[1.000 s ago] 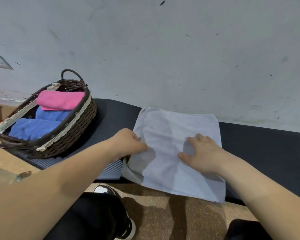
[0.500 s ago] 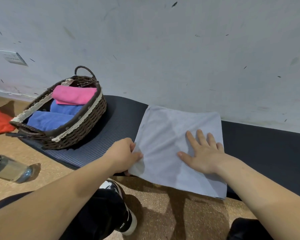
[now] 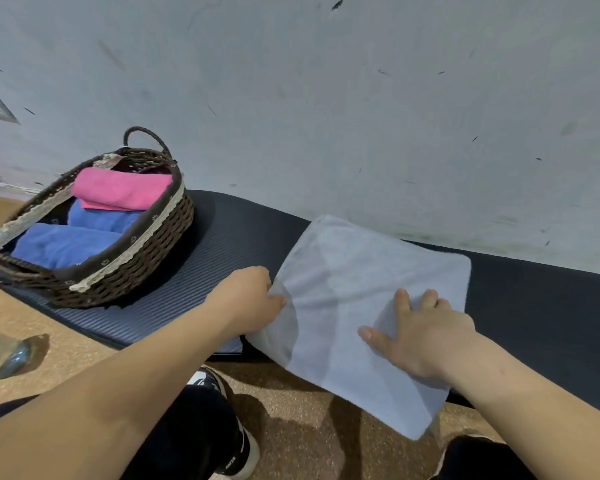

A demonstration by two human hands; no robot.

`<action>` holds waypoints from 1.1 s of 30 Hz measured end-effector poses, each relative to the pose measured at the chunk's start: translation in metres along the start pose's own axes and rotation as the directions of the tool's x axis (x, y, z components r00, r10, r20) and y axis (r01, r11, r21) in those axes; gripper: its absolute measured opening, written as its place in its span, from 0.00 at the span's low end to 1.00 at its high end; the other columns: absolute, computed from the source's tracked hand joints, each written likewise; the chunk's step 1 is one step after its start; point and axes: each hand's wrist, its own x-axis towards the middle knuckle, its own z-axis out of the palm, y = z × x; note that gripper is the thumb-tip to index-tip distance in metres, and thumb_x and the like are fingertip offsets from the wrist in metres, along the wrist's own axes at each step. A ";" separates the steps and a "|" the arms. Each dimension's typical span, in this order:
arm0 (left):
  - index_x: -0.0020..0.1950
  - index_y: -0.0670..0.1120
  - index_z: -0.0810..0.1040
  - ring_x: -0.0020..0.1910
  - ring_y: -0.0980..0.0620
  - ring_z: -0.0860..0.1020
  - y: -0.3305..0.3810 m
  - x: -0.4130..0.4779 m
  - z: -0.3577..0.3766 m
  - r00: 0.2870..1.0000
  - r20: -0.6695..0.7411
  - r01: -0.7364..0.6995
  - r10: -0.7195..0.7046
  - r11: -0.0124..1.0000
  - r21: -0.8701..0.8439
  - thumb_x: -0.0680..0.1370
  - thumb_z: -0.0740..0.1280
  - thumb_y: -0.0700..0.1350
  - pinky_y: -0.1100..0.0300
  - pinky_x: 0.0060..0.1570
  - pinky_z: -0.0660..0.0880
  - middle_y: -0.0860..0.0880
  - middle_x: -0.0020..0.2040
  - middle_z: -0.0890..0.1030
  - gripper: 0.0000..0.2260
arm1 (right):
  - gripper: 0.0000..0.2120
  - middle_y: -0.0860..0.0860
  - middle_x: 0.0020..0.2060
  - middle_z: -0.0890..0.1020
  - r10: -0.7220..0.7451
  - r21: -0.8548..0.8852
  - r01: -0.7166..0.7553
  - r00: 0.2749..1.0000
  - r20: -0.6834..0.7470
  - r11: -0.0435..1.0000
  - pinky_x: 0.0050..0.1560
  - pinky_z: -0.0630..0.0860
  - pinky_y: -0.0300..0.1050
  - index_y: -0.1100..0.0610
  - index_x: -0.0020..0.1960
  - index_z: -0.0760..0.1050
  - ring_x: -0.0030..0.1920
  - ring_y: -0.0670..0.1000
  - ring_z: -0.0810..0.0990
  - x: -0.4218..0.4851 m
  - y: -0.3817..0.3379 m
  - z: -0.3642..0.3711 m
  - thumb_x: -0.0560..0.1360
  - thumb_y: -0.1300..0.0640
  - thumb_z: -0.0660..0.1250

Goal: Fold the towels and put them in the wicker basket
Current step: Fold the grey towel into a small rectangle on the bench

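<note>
Step in hand: folding the grey towel (image 3: 343, 271), judged partway. It lay spread on the dark mat (image 3: 222, 244), right of the wicker basket (image 3: 146, 271) and apart from it.

- Left hand (image 3: 246, 299): clamped on the towel's left edge, thumb on top.
- Right hand (image 3: 420, 334): palm down on the towel's near right part, fingers part bent. Could not tell whether it pressed or gathered cloth.
- Basket already held a pink towel (image 3: 122, 188) and blue towels (image 3: 63, 244), all folded.

Next move, as a guess: carry the left edge across to the right while the right hand pins the cloth, then lift left into the basket.

Edges and room:
- Towel's near corner overhung the mat onto the floor (image 3: 291, 427), so it may drag.
- Far edge sat close to the wall (image 3: 326, 98).
- Bare mat lay between towel and basket, open for the carry.
- Basket was fairly full; the near blue stack looked lowest.
</note>
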 end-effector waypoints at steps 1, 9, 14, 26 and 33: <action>0.44 0.49 0.71 0.43 0.51 0.76 0.001 0.003 -0.003 1.000 0.004 -0.007 0.007 1.000 -0.022 0.78 0.69 0.55 0.56 0.37 0.71 0.51 0.44 0.78 0.12 | 0.48 0.59 0.73 0.69 -0.002 -0.018 0.002 1.000 0.005 1.000 0.53 0.73 0.50 0.54 0.80 0.56 0.68 0.59 0.72 -0.004 0.001 -0.005 0.73 0.21 0.42; 0.41 0.50 0.75 0.42 0.52 0.78 -0.015 0.020 -0.007 0.996 0.080 -0.027 0.033 0.996 -0.080 0.73 0.75 0.55 0.57 0.40 0.74 0.52 0.41 0.80 0.13 | 0.18 0.47 0.60 0.81 -0.070 0.261 0.226 0.865 -0.496 0.939 0.49 0.76 0.50 0.48 0.64 0.77 0.61 0.53 0.79 0.035 0.008 -0.043 0.81 0.40 0.58; 0.40 0.50 0.75 0.41 0.52 0.79 -0.017 0.028 -0.009 0.992 0.109 -0.059 0.060 0.998 -0.020 0.73 0.75 0.57 0.59 0.36 0.71 0.52 0.41 0.82 0.13 | 0.22 0.53 0.65 0.80 -0.055 0.474 0.325 0.865 -0.499 0.818 0.64 0.76 0.52 0.55 0.71 0.75 0.65 0.56 0.78 0.110 -0.022 -0.078 0.81 0.47 0.64; 0.42 0.51 0.79 0.42 0.53 0.81 -0.026 0.031 -0.008 0.994 0.072 -0.073 0.080 0.993 -0.096 0.74 0.71 0.51 0.53 0.46 0.82 0.54 0.40 0.82 0.05 | 0.04 0.46 0.41 0.81 0.046 0.601 0.384 0.816 -0.576 0.701 0.49 0.80 0.51 0.51 0.46 0.75 0.43 0.51 0.80 0.170 -0.060 -0.091 0.79 0.53 0.65; 0.48 0.50 0.74 0.45 0.51 0.79 -0.020 0.021 -0.014 0.994 0.111 -0.023 0.022 1.000 0.007 0.74 0.71 0.56 0.53 0.45 0.79 0.53 0.45 0.79 0.12 | 0.07 0.47 0.48 0.82 0.027 0.548 0.314 0.850 -0.526 0.775 0.51 0.77 0.51 0.49 0.54 0.74 0.50 0.54 0.80 0.174 -0.068 -0.086 0.80 0.46 0.63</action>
